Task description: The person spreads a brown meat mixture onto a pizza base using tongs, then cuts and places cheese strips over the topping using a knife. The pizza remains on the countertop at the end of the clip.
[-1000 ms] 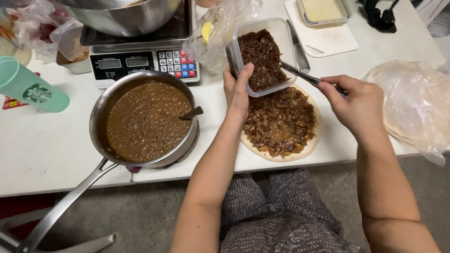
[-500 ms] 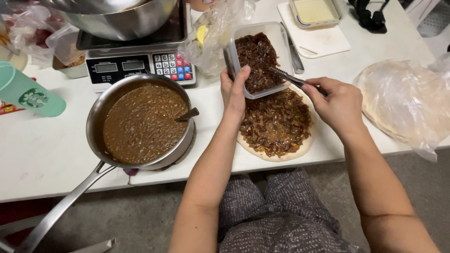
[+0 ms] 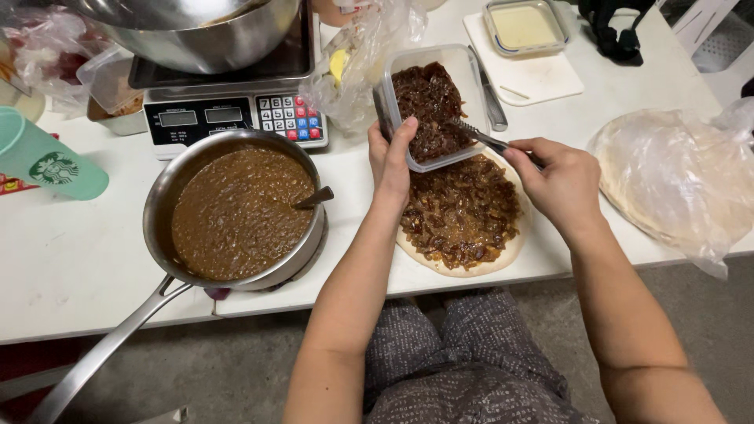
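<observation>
**Dark filling over a round of dough**

The left hand grips the near left corner of a clear plastic tub of dark chopped filling, tipping it over a flat dough round that lies at the table's front edge, already spread with the same filling. The right hand is closed around a fork, whose tines sit in the tub's filling.

Just left of the dough stands a steel pan of brown sauce with a spoon handle poking out, its long handle hanging off the table. Behind it is a scale with a keypad carrying a metal bowl. A green cup lies far left. To the right, bagged flatbreads; behind, a white board with a lidded container.
</observation>
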Motion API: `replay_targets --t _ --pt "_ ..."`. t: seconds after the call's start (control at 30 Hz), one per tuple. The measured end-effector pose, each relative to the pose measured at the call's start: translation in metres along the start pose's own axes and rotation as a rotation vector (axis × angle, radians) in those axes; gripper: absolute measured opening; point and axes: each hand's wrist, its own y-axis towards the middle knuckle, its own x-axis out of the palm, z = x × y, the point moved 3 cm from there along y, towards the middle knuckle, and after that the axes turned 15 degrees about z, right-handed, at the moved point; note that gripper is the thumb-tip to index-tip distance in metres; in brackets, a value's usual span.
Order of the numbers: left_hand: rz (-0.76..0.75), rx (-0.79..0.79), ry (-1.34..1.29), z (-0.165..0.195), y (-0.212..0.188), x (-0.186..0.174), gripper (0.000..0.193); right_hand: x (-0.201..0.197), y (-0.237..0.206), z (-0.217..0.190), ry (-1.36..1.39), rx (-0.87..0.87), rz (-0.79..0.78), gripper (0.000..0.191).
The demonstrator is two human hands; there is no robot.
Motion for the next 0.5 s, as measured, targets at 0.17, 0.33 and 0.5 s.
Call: replay_targets --t 0.17,0.33,0.5 --pt "0.001 -0.006 0.049 -0.002 0.000 -0.001 0.091 -0.012 -0.003 0.009 0.098 0.102 0.021 0.019" --pt "0.013 -0.013 0.075 -0.002 0.002 -0.002 0.094 -0.040 -0.011 0.015 0.170 0.128 0.041 0.018" --pt "0.034 -0.004 0.044 -0.003 0.006 -0.005 0.090 -0.072 -0.039 0.028 0.237 0.269 -0.011 0.021"
